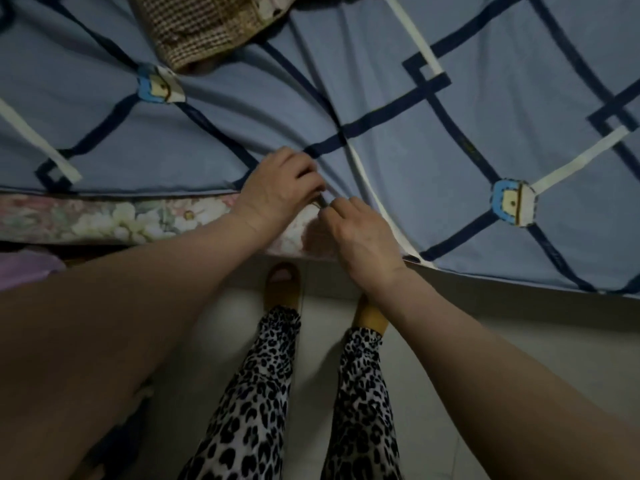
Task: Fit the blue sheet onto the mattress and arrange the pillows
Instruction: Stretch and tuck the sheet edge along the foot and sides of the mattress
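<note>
My left hand (280,188) and my right hand (360,233) meet at the near edge of the bed, fingers of both curled and pinching the hem of the blue sheet (415,140). The sheet lies spread over the top of the mattress (104,216), whose flowered side shows bare to the left of my hands; to the right the sheet hangs over the edge. A checked pillow (201,26) rests on the sheet at the far side. My feet stand on the pale floor (485,327) below.
</note>
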